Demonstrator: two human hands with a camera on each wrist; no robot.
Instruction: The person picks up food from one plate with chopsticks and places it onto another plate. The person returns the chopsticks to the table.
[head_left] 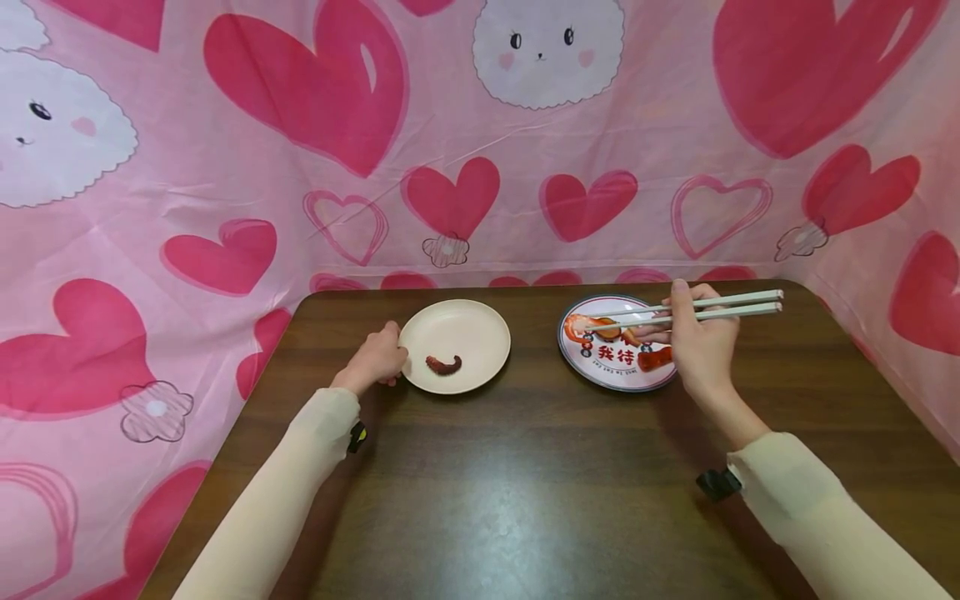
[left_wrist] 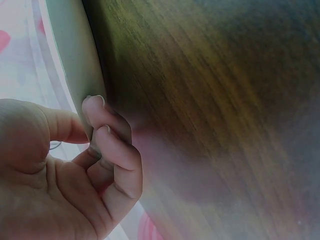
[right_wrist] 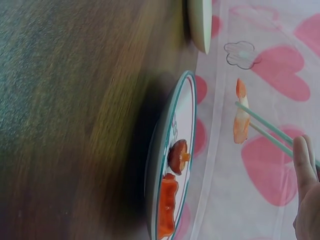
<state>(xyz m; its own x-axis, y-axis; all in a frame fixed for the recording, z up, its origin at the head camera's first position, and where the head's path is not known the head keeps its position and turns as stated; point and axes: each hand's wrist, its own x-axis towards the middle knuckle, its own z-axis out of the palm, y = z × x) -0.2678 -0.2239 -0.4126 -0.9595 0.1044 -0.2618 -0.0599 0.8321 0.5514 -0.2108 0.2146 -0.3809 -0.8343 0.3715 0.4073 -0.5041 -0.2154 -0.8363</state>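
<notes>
My right hand grips a pair of pale chopsticks over the patterned plate. Between their tips hangs a peeled orange-and-white shrimp, raised above that plate in the right wrist view. On the patterned plate lie a brown mushroom-like piece and a wavy red-orange piece. My left hand pinches the near-left rim of a beige plate, thumb on one side and curled fingers at the other. A dark red, curled tentacle-like piece lies on the beige plate.
Both plates stand toward the far side of a dark wood table, with a gap between them. Behind and at the sides hangs a pink cloth printed with hearts. Dark bands show at both sleeve cuffs.
</notes>
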